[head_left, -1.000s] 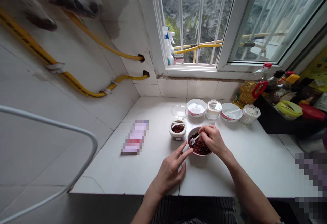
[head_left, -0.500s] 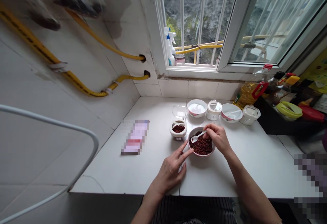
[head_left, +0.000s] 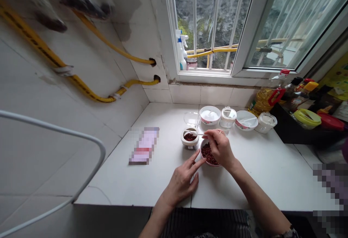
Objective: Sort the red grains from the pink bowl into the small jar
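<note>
My right hand (head_left: pixel 220 145) pinches the handle of a small white spoon (head_left: pixel 200 134). The spoon's scoop is over the mouth of a small seasoning jar (head_left: pixel 189 144), whose clear lid (head_left: pixel 191 119) is flipped back. Dark red peppercorn-like spice (head_left: pixel 208 154) lies in the jar and also fills much of a bowl (head_left: pixel 213 165) just right of it. That bowl is partly hidden under my right hand. With fingers stretched and apart, my left hand (head_left: pixel 185 176) rests its fingertips against the bowl's left rim.
Behind stand a bowl of white granules (head_left: pixel 210 115), a lidded jar (head_left: pixel 228 117), another bowl (head_left: pixel 246 120) and a second lidded jar (head_left: pixel 263 122). An oil bottle (head_left: pixel 265 98) and several condiments are at right. A blurred pinkish packet (head_left: pixel 145 145) lies left. The window (head_left: pixel 209 24) has bars.
My right hand has moved left with the spoon, from over the peppercorn-like spice in the bowl to the open jar. My left hand stays at the bowl's rim.
</note>
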Demonstrator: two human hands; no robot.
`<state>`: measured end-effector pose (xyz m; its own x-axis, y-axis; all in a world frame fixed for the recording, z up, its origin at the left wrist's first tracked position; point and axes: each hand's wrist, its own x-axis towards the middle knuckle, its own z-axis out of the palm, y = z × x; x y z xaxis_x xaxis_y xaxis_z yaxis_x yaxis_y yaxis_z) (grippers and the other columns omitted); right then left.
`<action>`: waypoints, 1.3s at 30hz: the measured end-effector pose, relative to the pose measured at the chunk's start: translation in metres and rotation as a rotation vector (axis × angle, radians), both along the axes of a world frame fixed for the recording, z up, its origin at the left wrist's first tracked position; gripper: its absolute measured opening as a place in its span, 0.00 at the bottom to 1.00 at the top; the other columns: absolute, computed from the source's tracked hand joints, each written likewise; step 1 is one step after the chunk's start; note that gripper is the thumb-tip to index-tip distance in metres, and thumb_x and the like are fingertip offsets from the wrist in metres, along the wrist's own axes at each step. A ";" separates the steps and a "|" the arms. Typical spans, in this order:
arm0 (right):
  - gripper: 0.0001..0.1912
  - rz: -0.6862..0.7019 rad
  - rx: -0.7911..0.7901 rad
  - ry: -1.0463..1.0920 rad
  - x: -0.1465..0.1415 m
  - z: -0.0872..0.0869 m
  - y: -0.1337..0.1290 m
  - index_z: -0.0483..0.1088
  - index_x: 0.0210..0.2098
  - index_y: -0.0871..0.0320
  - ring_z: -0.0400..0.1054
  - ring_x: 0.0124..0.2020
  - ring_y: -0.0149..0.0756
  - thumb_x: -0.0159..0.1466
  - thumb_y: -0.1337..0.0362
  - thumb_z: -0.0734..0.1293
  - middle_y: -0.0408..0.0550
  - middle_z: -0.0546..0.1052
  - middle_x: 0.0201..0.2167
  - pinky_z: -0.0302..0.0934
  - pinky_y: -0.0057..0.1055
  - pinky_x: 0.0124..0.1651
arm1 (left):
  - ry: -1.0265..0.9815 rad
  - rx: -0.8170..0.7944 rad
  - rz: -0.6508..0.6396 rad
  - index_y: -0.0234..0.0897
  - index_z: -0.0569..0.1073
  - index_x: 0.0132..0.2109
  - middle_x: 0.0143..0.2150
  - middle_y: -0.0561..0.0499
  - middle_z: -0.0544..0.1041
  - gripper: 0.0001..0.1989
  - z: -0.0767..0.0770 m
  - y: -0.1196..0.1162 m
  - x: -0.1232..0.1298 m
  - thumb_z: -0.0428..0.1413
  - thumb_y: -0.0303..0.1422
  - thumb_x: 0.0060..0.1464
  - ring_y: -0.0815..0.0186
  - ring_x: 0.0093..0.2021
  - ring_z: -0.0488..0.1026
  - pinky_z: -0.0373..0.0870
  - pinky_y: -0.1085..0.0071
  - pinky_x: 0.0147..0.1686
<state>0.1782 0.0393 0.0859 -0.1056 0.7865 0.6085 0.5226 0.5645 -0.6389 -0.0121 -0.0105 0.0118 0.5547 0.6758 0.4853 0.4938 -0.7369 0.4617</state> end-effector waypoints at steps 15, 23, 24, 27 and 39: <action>0.10 -0.178 -0.032 -0.067 0.040 -0.002 -0.003 0.72 0.30 0.53 0.72 0.34 0.42 0.62 0.68 0.60 0.44 0.77 0.21 0.64 0.39 0.46 | -0.008 0.007 -0.012 0.44 0.57 0.70 0.72 0.43 0.58 0.34 0.000 0.001 0.000 0.48 0.20 0.58 0.58 0.65 0.68 0.73 0.63 0.58; 0.11 -0.073 -0.186 -0.128 0.030 -0.016 0.001 0.72 0.27 0.54 0.72 0.34 0.40 0.60 0.69 0.60 0.46 0.81 0.28 0.63 0.39 0.49 | -0.015 0.018 -0.003 0.44 0.59 0.69 0.71 0.42 0.59 0.33 -0.001 0.000 0.000 0.48 0.20 0.58 0.58 0.64 0.68 0.73 0.63 0.57; 0.11 -0.073 -0.209 -0.095 0.030 -0.016 0.001 0.72 0.26 0.54 0.72 0.35 0.40 0.59 0.69 0.60 0.46 0.80 0.27 0.64 0.38 0.48 | -0.014 0.019 -0.003 0.44 0.59 0.69 0.71 0.42 0.59 0.33 -0.001 0.000 0.000 0.48 0.20 0.58 0.58 0.64 0.68 0.74 0.63 0.56; 0.09 -0.037 -0.340 0.071 0.033 -0.013 0.001 0.72 0.26 0.54 0.72 0.28 0.38 0.58 0.68 0.60 0.44 0.78 0.21 0.66 0.34 0.40 | -0.010 0.014 -0.002 0.45 0.58 0.69 0.71 0.42 0.59 0.34 -0.001 0.000 0.000 0.48 0.20 0.58 0.57 0.64 0.68 0.74 0.63 0.56; 0.09 -0.019 -0.583 0.442 0.039 -0.007 0.005 0.72 0.26 0.56 0.67 0.20 0.33 0.53 0.59 0.63 0.41 0.75 0.16 0.62 0.29 0.28 | -0.014 0.001 -0.006 0.45 0.57 0.70 0.72 0.42 0.58 0.35 -0.003 0.000 0.000 0.48 0.20 0.57 0.57 0.64 0.68 0.73 0.63 0.57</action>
<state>0.2175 0.0443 0.0788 0.0699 0.9949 0.0730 0.1522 0.0617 -0.9864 -0.0122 -0.0104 0.0090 0.5520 0.6722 0.4934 0.4832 -0.7401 0.4678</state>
